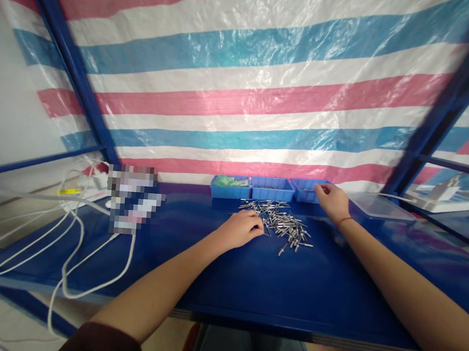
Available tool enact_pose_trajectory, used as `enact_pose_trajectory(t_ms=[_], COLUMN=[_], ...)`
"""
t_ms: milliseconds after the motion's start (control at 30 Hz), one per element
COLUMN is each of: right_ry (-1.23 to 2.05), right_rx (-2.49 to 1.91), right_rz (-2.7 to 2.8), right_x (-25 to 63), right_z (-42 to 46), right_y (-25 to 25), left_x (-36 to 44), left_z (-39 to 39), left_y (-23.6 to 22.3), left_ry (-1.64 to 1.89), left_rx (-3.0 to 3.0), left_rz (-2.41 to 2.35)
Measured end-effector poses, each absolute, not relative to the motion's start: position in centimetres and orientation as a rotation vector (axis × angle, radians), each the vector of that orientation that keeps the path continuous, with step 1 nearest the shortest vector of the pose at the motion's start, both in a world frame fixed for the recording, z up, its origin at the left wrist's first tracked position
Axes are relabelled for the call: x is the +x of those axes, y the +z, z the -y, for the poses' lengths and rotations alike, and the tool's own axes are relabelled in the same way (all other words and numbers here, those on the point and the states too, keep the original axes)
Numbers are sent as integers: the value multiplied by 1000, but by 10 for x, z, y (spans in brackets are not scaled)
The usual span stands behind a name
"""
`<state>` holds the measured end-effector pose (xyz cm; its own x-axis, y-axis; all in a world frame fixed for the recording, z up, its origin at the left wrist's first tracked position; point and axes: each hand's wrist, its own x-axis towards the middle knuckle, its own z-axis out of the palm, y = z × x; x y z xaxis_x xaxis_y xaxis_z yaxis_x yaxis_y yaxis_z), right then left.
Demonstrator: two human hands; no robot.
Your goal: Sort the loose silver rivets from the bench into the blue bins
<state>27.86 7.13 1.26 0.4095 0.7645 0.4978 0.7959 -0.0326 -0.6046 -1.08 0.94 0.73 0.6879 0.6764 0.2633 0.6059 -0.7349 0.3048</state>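
A loose pile of silver pop rivets (289, 226) lies on the blue table, their thin shanks pointing every way. At the pile's left edge is my left hand (243, 229), its fingers curled together; whatever they pinch is hidden. My right hand (333, 201) hovers at the right-hand blue bin (304, 189), thumb and fingertips drawn together over its rim. I cannot make out what is between them. The middle blue bin (272, 193) has some small metal pieces in its bottom. In the left blue bin (230, 191) sits a green plastic wrapping (229, 181).
White cables (73, 238) loop across the table's left side, near a blurred-out patch (135, 200). On the right stand a clear plastic lid (382, 206) and a white device (444, 194). Blue frame posts (70, 65) flank a striped plastic sheet (245, 90) behind the bins.
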Motion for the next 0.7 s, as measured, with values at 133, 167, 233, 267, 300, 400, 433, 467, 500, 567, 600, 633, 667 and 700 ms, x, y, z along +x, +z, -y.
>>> enact_pose_trajectory(t_ms=[133,167,233,267,300,400,433,467,500,567,600,633,667,700], right_ry=[81,165,514,655,745,871,878,878,879,893,903,907,901,885], right_rx=[-1599,-1526,-1283,-1187,-1091,-930,-917,-916,-916,-912,-907,-904,-904,-907], right_rz=[1601,1691,1885,1913,1932,1880,1831,1780,1739,1697,1692,1693,1690,1682], right_x=[250,240,217,205,194,170,166,163,162,161,162,163,164,164], right_z=[-52,-44,-28,-20,-12,4,7,8,9,9,8,7,6,5], right_y=[26,29,35,36,37,38,38,38,38,38,38,37,36,35], left_x=[-10,-10,-9,-8,-8,-5,-4,-3,-3,-1,0,1,2,3], left_z=[-9,-10,-12,-14,-16,-19,-19,-18,-17,-14,-12,-11,-9,-9], left_y=[8,9,9,9,10,10,10,11,11,12,12,12,12,12], left_ry=[690,770,939,1006,1060,1150,1162,1169,1168,1150,1139,1127,1115,1107], left_rx=[2647,2583,2385,2268,2153,1889,1840,1807,1785,1750,1728,1701,1673,1650], left_rz=[-1089,-1095,-1085,-1070,-1048,-940,-905,-874,-846,-807,-798,-795,-796,-798])
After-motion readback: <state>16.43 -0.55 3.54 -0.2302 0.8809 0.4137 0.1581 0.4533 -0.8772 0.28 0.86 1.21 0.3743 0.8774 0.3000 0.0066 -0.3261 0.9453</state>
